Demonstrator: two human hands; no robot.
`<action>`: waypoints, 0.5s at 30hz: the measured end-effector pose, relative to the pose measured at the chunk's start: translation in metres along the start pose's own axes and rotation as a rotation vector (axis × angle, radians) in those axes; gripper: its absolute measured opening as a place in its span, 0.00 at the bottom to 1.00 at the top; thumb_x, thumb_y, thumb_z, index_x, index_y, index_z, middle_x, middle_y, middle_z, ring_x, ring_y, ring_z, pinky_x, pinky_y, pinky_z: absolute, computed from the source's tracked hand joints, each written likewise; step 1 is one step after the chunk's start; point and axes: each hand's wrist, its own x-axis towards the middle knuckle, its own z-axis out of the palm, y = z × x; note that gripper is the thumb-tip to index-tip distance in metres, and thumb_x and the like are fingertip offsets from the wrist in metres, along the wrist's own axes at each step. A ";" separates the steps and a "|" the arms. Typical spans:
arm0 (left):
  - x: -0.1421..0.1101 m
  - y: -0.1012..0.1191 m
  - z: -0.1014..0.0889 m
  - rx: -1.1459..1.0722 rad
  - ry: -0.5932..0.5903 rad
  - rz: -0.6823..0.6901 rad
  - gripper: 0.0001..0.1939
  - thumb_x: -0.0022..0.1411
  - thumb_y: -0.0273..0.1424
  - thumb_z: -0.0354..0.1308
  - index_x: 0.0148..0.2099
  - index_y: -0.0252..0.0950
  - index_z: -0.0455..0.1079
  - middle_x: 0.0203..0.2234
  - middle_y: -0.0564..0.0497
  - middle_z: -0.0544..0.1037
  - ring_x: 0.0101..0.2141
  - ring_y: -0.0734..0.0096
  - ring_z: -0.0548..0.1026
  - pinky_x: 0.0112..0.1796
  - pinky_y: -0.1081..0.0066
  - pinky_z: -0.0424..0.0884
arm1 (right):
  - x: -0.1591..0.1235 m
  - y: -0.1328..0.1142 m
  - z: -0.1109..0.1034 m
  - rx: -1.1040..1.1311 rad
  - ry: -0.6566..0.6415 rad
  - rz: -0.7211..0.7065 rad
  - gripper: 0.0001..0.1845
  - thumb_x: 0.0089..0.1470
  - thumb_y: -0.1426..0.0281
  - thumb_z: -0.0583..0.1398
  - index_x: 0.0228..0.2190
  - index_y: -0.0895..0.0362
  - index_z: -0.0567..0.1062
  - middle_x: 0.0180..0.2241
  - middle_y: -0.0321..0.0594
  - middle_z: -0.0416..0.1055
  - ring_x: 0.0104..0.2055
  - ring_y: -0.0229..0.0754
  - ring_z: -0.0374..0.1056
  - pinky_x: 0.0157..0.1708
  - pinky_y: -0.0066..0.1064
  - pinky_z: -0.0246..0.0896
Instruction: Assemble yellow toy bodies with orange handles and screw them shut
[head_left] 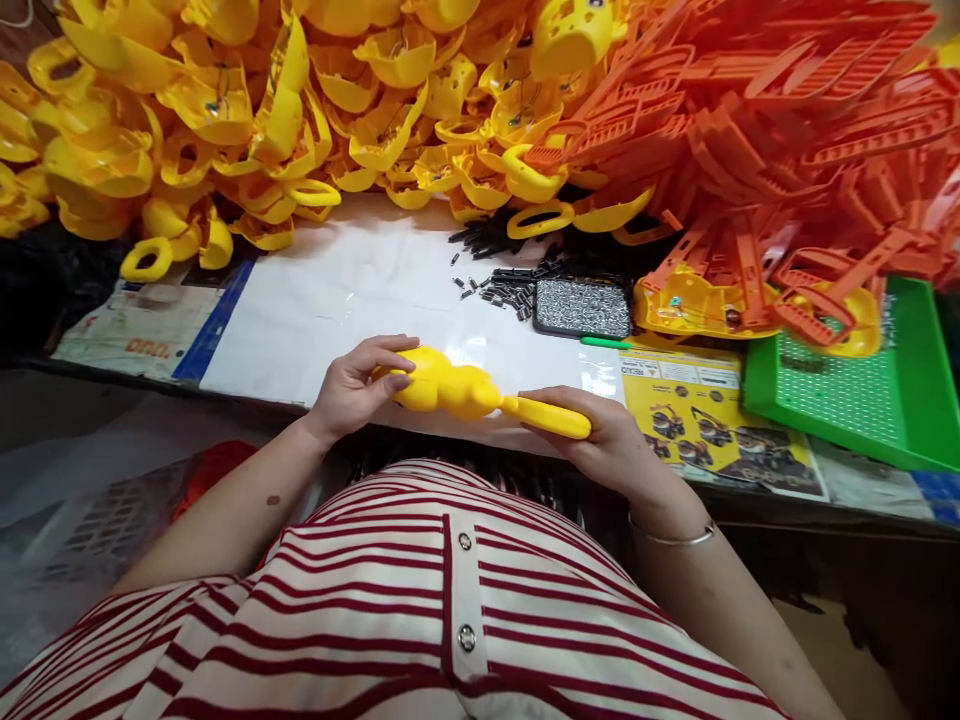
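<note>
Between my two hands, close to the table's front edge, is a yellow plastic toy piece (457,388) with a rounded, lumpy body and a slim handle end. My left hand (358,385) grips the body at its left end, thumb and fingers wrapped round it. On the other side, my right hand (600,435) has its fingers behind the handle (553,417). The toy lies roughly level, its far side hidden from me. Under and behind it is the white work surface (322,290).
Yellow plastic shells (225,110) are heaped along the back, orange plastic parts (787,110) at the right. Small black pieces (510,290) lie beside a black-rimmed, speckled grey pad (583,307). A green tray (847,390) and a yellow printed sheet (697,420) are at the right.
</note>
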 end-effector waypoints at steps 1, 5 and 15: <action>0.000 0.000 0.001 0.015 0.018 0.023 0.10 0.54 0.40 0.67 0.32 0.38 0.78 0.41 0.43 0.82 0.49 0.58 0.77 0.53 0.57 0.71 | 0.000 0.003 0.001 0.010 -0.001 0.011 0.14 0.57 0.65 0.60 0.45 0.54 0.78 0.42 0.45 0.80 0.41 0.44 0.77 0.44 0.36 0.72; -0.002 -0.014 0.001 0.076 0.076 0.016 0.11 0.55 0.41 0.66 0.34 0.39 0.78 0.40 0.45 0.82 0.50 0.55 0.76 0.57 0.52 0.68 | 0.001 0.018 0.013 0.073 0.011 0.058 0.20 0.53 0.61 0.64 0.47 0.53 0.78 0.44 0.44 0.80 0.44 0.45 0.76 0.45 0.36 0.71; 0.027 -0.116 -0.022 -0.098 0.116 -0.301 0.30 0.53 0.53 0.63 0.50 0.39 0.72 0.48 0.44 0.79 0.45 0.56 0.79 0.49 0.56 0.75 | 0.043 0.038 -0.001 0.753 0.572 0.160 0.34 0.40 0.41 0.65 0.37 0.57 0.78 0.30 0.40 0.77 0.29 0.40 0.73 0.21 0.30 0.72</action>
